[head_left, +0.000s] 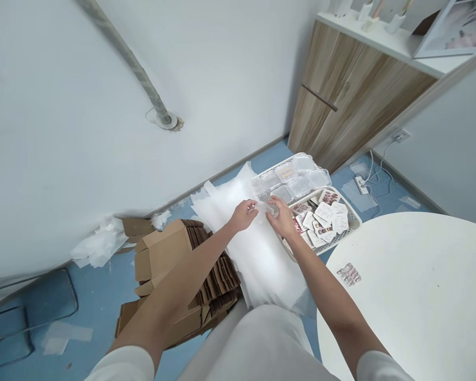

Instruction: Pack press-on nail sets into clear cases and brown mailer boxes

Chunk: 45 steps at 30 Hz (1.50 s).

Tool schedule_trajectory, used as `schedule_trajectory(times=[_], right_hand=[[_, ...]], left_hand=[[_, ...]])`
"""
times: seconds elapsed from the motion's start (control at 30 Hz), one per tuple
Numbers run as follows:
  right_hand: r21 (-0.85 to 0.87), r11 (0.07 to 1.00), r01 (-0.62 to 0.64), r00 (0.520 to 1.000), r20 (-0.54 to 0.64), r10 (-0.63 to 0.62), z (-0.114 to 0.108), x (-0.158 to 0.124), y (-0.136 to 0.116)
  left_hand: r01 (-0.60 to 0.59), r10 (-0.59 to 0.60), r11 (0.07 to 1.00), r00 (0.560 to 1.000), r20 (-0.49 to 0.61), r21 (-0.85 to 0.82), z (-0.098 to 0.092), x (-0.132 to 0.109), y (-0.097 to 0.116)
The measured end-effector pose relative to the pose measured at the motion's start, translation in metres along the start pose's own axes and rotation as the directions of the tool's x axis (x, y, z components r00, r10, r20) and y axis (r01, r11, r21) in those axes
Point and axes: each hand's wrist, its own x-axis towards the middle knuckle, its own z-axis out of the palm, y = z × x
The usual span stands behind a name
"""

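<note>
My left hand point(244, 215) is closed in a pinch at the near left side of a small clear plastic piece, above a stack of white foam sheets point(249, 259). On the other side, my right hand point(281, 217) curls its fingers round a clear plastic box point(273, 210). Behind my hands, a white basket holds several clear plastic boxes point(298, 186). Right of my right hand, a second white basket point(355, 221) is filled with printed cards point(324, 212) and nail sets. What my left fingertips pinch is too small to make out.
Flattened brown cardboard boxes point(166, 254) are stacked at the left. A round white table point(416, 286) stands at the right with a nail set point(349, 274) on it. Behind are a wooden cabinet point(353, 90) and a power strip point(360, 184); a folding chair point(35, 301) is far left.
</note>
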Motion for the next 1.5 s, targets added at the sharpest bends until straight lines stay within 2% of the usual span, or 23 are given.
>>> schedule_trajectory(times=[0.13, 0.23, 0.33, 0.43, 0.53, 0.67, 0.9, 1.1, 1.2, 1.3, 1.5], right_hand=[[0.121, 0.992, 0.022, 0.999, -0.036, -0.017, -0.013, -0.019, -0.022], [0.187, 0.982, -0.024, 0.999, -0.04, 0.032, -0.023, -0.044, -0.038], [0.306, 0.946, -0.107, 0.986, -0.089, 0.14, -0.035, -0.078, -0.052], [0.518, 0.837, -0.177, 0.95, -0.132, 0.283, -0.05, -0.122, -0.064], [0.67, 0.717, -0.192, 0.885, -0.198, 0.422, -0.066, -0.17, -0.076], [0.743, 0.645, -0.18, 0.785, -0.287, 0.549, -0.085, -0.232, -0.089], [0.787, 0.592, -0.174, 0.615, -0.382, 0.689, -0.094, -0.324, -0.094], [0.774, 0.608, -0.177, 0.412, -0.503, 0.76, -0.1, -0.395, -0.085], [0.785, 0.594, -0.175, 0.359, -0.511, 0.781, -0.111, -0.431, -0.076], [0.811, 0.555, -0.185, 0.363, -0.469, 0.805, -0.127, -0.463, -0.066], [0.84, 0.5, -0.21, 0.527, -0.334, 0.782, -0.163, -0.5, -0.036]], left_hand=[[-0.208, 0.206, 0.976, 0.978, 0.042, 0.062, -0.008, -0.018, 0.015], [-0.303, 0.302, 0.953, 0.948, 0.097, 0.003, -0.008, -0.038, 0.026], [-0.301, 0.317, 0.941, 0.943, 0.099, -0.152, -0.001, -0.064, 0.035], [-0.253, 0.29, 0.919, 0.953, 0.084, -0.302, 0.015, -0.092, 0.038], [-0.204, 0.297, 0.89, 0.938, 0.179, -0.407, 0.036, -0.119, 0.041], [-0.114, 0.333, 0.863, 0.862, 0.383, -0.493, 0.062, -0.156, 0.048], [-0.117, 0.362, 0.902, 0.732, 0.577, -0.416, 0.111, -0.21, 0.06], [-0.086, 0.345, 0.925, 0.602, 0.721, -0.371, 0.174, -0.245, 0.059], [-0.069, 0.335, 0.931, 0.549, 0.766, -0.358, 0.207, -0.264, 0.061], [-0.069, 0.326, 0.936, 0.546, 0.772, -0.346, 0.236, -0.278, 0.067], [-0.014, 0.258, 0.946, 0.635, 0.728, -0.323, 0.282, -0.295, 0.078]])
